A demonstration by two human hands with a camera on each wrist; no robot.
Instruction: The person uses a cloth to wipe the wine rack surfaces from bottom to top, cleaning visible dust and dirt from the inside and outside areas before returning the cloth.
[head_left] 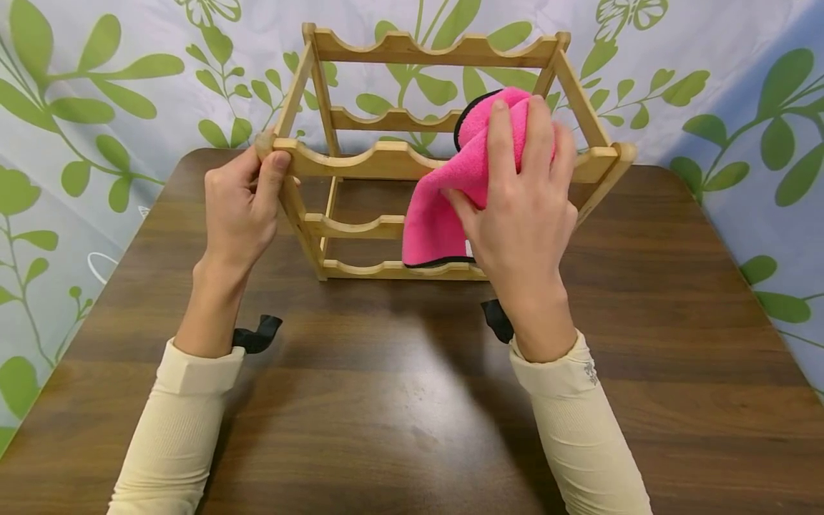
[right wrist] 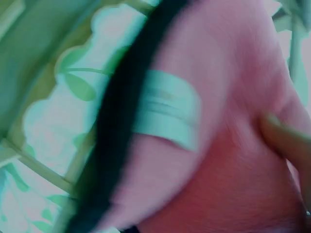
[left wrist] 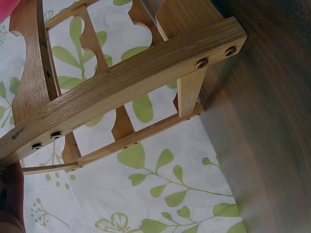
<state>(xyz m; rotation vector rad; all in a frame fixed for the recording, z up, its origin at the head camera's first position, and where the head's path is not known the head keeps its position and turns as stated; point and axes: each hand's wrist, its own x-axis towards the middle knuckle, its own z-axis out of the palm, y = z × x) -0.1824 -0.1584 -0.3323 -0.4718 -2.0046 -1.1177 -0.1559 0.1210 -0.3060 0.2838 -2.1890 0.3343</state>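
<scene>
A light wooden rack (head_left: pixel 380 161) with scalloped rails stands on the table, like a wine rack. My left hand (head_left: pixel 239 204) grips its front upper left corner, thumb over the end of the rail. With my right hand (head_left: pixel 524 207) I hold a pink cloth (head_left: pixel 444 214) with black edging against the front upper rail, toward its right part. The cloth hangs down in front of the lower rails. In the right wrist view the cloth (right wrist: pixel 218 184) fills much of the picture, with a pale label on it and my thumb pressing into it. The left wrist view shows the rack's side post (left wrist: pixel 121 80) with screws.
The rack stands on a dark brown wooden table (head_left: pixel 386 400). Behind and beside it hangs a white backdrop (head_left: pixel 161 28) printed with green leaves and butterflies. A black strap (head_left: pixel 257 334) sticks out at the left wrist, another (head_left: pixel 497 320) at the right.
</scene>
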